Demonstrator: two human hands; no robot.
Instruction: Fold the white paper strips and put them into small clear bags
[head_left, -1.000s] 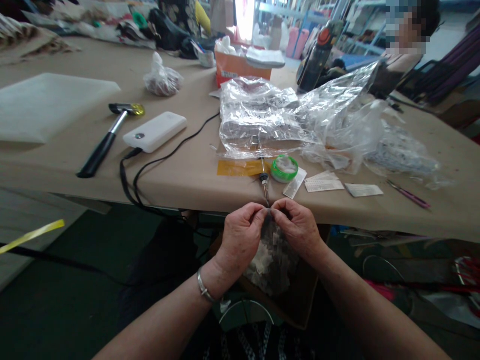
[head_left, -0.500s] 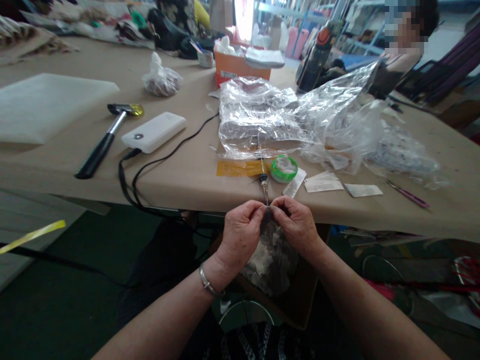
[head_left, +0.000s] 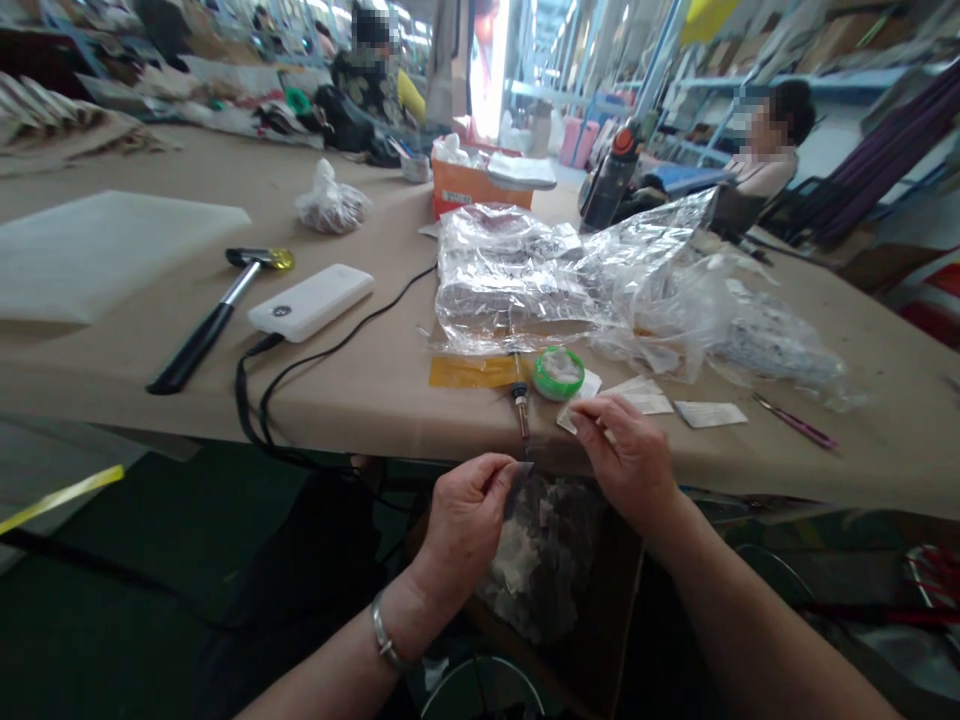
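scrap (head_left: 524, 467) pinched by left hand (head_left: 463, 508) may scorch if soldering iron (head_left: 520, 400) is hot and brushed; right hand (head_left: 628, 452) fingers narrow, load unclear.

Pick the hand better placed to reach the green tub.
Right, probably: the right hand sits close to the tub; the left hand is farther off and pinching a small piece.

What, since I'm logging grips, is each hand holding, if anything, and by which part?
The left hand pinches a small grey piece by its edge. Whether the right hand holds anything cannot be told.
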